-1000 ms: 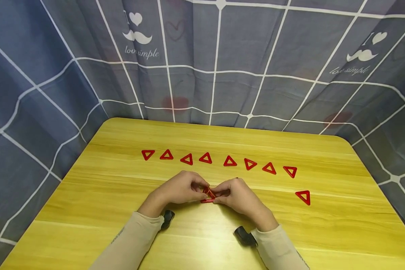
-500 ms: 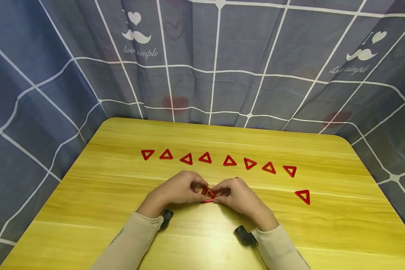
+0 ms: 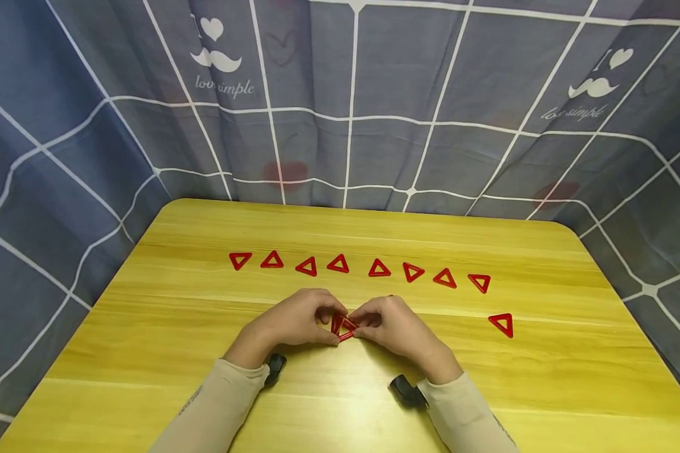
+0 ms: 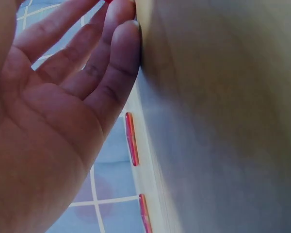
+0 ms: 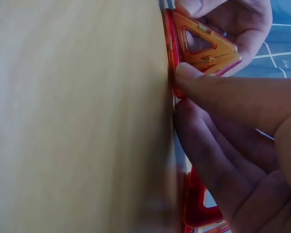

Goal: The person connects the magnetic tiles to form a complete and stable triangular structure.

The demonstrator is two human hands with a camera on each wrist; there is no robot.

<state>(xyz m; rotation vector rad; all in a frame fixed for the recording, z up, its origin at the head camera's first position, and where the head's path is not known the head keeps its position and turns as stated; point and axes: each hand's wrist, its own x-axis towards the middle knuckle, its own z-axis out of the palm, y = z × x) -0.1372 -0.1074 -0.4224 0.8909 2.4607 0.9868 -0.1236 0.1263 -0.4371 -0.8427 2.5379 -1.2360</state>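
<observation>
Red triangles — between left fingers and right fingers — slant more now.

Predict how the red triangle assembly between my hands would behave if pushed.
The red triangle assembly might tip or fold, since one piece visibly stands tilted. It's probably light, given that piece's open centre; its straight sides suggest likely stiffness.

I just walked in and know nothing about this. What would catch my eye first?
Probably the left hand and right hand, which hold a small red construction between them, below the middle of the head view. Beyond them, eight red triangles lie in an uneven row across the yellow table, with a ninth triangle off to the right. Behind hangs a grey-blue curtain with white grid lines.
</observation>
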